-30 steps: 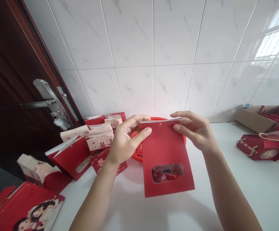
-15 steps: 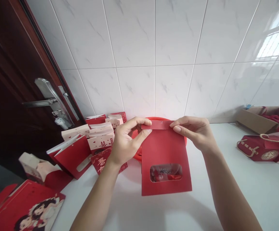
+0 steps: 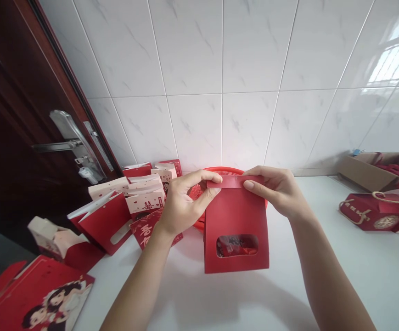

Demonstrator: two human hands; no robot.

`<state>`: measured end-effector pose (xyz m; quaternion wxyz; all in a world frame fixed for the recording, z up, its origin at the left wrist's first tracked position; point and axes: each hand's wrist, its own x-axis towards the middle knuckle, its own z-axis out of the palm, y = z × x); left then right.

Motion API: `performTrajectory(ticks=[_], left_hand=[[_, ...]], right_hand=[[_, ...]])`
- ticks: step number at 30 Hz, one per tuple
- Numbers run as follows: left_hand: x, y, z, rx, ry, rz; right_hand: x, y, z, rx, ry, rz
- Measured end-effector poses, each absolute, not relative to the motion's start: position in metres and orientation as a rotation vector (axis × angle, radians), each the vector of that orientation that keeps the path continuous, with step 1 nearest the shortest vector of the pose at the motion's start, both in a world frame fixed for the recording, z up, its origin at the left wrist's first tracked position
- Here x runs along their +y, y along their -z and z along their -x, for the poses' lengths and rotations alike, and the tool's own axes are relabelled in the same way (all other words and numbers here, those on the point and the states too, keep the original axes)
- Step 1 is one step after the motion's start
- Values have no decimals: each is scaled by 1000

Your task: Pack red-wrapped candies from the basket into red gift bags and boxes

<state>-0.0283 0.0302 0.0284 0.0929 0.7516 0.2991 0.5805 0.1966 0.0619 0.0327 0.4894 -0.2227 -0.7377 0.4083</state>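
Observation:
A red paper bag (image 3: 237,216) with a rounded clear window near its bottom hangs upright between my hands, its top edge folded over into a narrow flap. Red items show through the window. My left hand (image 3: 188,197) pinches the left end of the flap between thumb and fingers. At the right end, my right hand (image 3: 275,188) grips the same flap, thumb in front and fingers behind. Directly behind the bag is a red perforated basket (image 3: 196,191), mostly hidden by the bag and my left hand.
Several red and cream gift bags (image 3: 106,220) stand at the left, near a dark door (image 3: 9,115). A large red printed bag (image 3: 30,294) lies front left. On the right are a red box with rope handle (image 3: 361,211) and an open cardboard box (image 3: 361,172).
The bag's lower part has tilted away and its bottom edge sits slightly higher. My left hand has shifted slightly right, and my right thumb has slid inward along the flap.

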Motion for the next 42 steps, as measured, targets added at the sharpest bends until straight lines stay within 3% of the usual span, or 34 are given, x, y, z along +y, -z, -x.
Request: performTrajectory(ticks=[8,13,19,30,42], left_hand=[[29,-35,37,910,-1507,-2221],[30,-34,32,983,-1607,-2003],[32,-36,35,1047,-1323,-1939],[26,-39,31,1045,-1417,-2033],[27,-30,20,1015,-1529,-1967]], right_hand=[[64,-32,-197,-1765,-994,525],[62,-32,-196,-1774,-976,526],[63,-31,-192,-1776,-865,537],[62,-33,-195,-1869,-931,602],[55,-36,-196,-1896,-690,637]])
